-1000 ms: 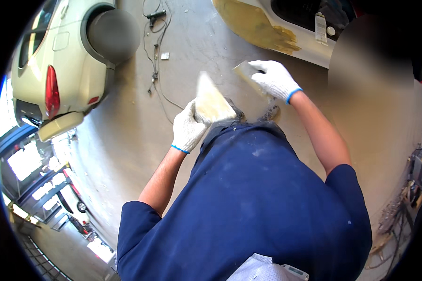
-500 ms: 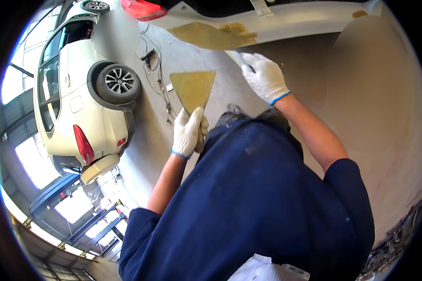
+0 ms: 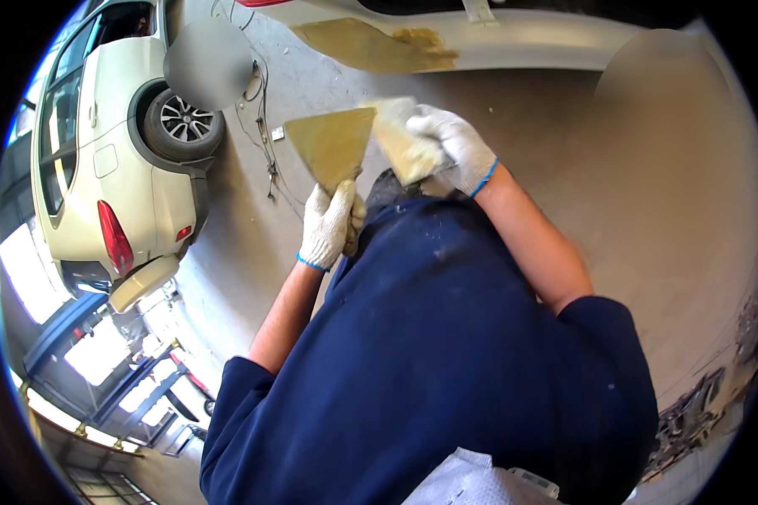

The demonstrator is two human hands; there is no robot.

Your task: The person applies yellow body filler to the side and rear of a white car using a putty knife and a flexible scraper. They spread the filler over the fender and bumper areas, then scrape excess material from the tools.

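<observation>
My left hand (image 3: 328, 220), in a white knit glove, grips a putty knife (image 3: 330, 147) by its lower end. Its wide, flaring blade points away from me and is coated in yellow-brown filler. Close to the right edge of that blade, my right hand (image 3: 456, 145), gloved too, holds a pale flat putty spreader (image 3: 404, 145) with yellowish filler on its face. The spreader is smeared by motion; whether the two tools touch I cannot tell. Beyond both hands, a white car panel (image 3: 535, 46) carries a patch of the same yellow-brown filler (image 3: 366, 46).
To the left stands a cream car (image 3: 114, 160) with its rear wheel (image 3: 184, 124) toward me. Dark cables (image 3: 265, 139) lie across the concrete floor (image 3: 556, 168). Blue lift beams (image 3: 67, 328) show at the lower left, and a dark jumbled heap (image 3: 691, 421) at the lower right.
My right hand has come down and left from the car panel, bringing the spreader beside the putty knife and turning its face into view. My left hand keeps its hold; the whole view has shifted slightly.
</observation>
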